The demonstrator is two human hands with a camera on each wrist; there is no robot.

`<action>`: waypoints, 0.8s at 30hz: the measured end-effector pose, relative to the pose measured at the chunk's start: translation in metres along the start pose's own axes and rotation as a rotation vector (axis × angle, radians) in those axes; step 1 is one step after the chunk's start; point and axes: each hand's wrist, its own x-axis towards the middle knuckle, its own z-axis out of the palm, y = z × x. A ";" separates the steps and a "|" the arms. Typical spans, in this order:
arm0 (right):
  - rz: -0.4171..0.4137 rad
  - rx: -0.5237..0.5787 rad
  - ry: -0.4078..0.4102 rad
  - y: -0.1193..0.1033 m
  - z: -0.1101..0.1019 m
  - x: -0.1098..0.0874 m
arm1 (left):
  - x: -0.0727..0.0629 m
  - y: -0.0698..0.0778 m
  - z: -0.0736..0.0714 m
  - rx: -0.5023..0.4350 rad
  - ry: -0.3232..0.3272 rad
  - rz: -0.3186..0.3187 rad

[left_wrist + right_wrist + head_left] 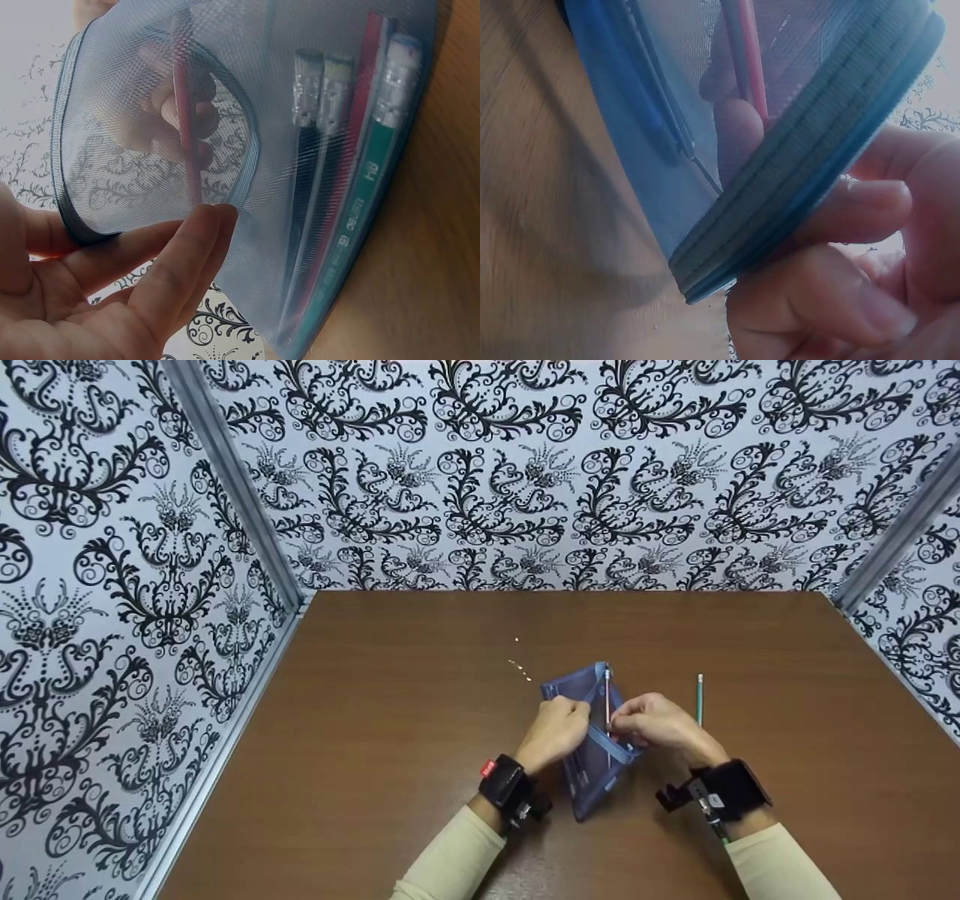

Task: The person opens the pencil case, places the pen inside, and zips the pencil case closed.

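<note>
A blue mesh zip pouch [592,780] is held open and tilted above the table. My left hand [555,731] grips one side of its zipped rim, fingers and thumb on the edge in the left wrist view. My right hand [664,724] is at the opening and pinches a red pencil [607,690], which also shows through the mesh in the left wrist view. Inside the pouch lie several pencils, among them a green pencil [367,172] with a white eraser. Mesh partly veils the right fingertips in the right wrist view.
A teal pencil [700,697] lies on the brown table [375,720] just beyond the right hand. Small white specks [519,667] are on the tabletop left of the pouch. Patterned walls [510,495] enclose the table at the back and sides.
</note>
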 end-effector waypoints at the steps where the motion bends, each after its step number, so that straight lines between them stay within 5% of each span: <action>1: 0.002 0.000 0.001 0.000 0.000 0.000 | 0.000 0.000 0.000 -0.001 0.000 -0.001; 24: -0.034 -0.043 0.112 -0.002 -0.010 -0.002 | 0.002 -0.001 0.001 -0.010 0.002 -0.017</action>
